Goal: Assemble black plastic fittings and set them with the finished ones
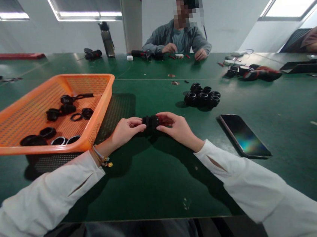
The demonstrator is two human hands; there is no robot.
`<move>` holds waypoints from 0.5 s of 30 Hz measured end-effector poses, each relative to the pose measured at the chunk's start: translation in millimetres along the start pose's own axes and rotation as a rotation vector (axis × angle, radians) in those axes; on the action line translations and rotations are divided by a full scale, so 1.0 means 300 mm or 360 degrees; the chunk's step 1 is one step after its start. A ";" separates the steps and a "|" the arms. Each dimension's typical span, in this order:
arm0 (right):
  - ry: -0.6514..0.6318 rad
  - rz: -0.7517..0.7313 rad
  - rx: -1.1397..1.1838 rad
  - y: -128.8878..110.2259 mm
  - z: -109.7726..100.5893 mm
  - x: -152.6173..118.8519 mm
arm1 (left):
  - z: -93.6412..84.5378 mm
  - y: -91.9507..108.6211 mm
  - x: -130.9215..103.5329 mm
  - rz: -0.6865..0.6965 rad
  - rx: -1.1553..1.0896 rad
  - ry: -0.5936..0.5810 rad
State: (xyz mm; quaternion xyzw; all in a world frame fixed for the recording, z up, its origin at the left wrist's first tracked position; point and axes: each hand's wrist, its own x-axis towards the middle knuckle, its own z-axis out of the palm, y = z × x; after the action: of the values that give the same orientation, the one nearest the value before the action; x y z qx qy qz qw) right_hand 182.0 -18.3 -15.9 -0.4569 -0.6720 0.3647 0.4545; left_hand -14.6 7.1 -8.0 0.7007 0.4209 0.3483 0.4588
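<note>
Assembly workshop: green worktable (159, 178), orange parts basket (96, 121), co-worker (178, 41) opposite.

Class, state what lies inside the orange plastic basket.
Inside the orange plastic basket lie loose black rings and round black fittings. Its near wall hides the lower edge of the closest rings.

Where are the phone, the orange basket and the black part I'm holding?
phone (244, 136): head view, middle of its dark screen.
orange basket (101, 115): head view, its right mesh wall.
black part (150, 121): head view, its middle, between left hand (126, 131) and right hand (178, 127).
</note>
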 end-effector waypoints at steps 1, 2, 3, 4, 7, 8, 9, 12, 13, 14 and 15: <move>-0.0002 0.0005 0.0012 0.001 0.001 0.000 | -0.001 0.000 0.000 -0.0002 -0.0001 -0.0005; -0.0007 0.0007 0.0022 0.002 0.000 0.000 | -0.002 0.000 0.000 -0.0005 -0.0003 -0.0011; -0.0012 0.0007 0.0029 0.003 0.000 0.000 | -0.002 0.000 -0.001 -0.0006 -0.0008 -0.0014; -0.0018 0.0005 0.0033 0.003 -0.001 0.000 | -0.002 0.001 -0.001 -0.0008 -0.0014 -0.0015; -0.0029 0.0005 0.0034 0.000 -0.005 -0.002 | -0.001 0.004 -0.003 -0.0023 -0.0035 -0.0003; -0.0031 0.0003 0.0031 -0.001 -0.006 -0.003 | -0.001 0.005 -0.003 -0.0032 -0.0041 0.0002; -0.0032 0.0000 0.0024 -0.002 -0.006 -0.004 | 0.000 0.006 -0.004 -0.0041 -0.0048 0.0007; -0.0041 -0.0028 -0.0016 -0.003 -0.007 -0.006 | 0.001 0.007 -0.005 -0.0060 -0.0067 0.0006; -0.0041 -0.0041 -0.0035 -0.003 -0.008 -0.007 | 0.001 0.007 -0.005 -0.0063 -0.0070 0.0001; -0.0039 -0.0051 -0.0053 -0.002 -0.008 -0.007 | 0.002 0.007 -0.005 -0.0064 -0.0074 -0.0005; -0.0034 -0.0060 -0.0072 -0.002 -0.008 -0.008 | 0.002 0.007 -0.006 -0.0063 -0.0080 -0.0007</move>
State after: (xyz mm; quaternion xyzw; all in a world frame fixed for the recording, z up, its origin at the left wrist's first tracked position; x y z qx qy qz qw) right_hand 184.6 -20.6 -15.2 -0.4504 -0.6933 0.3458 0.4437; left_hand -14.1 4.8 -6.4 0.6814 0.4248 0.3482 0.4838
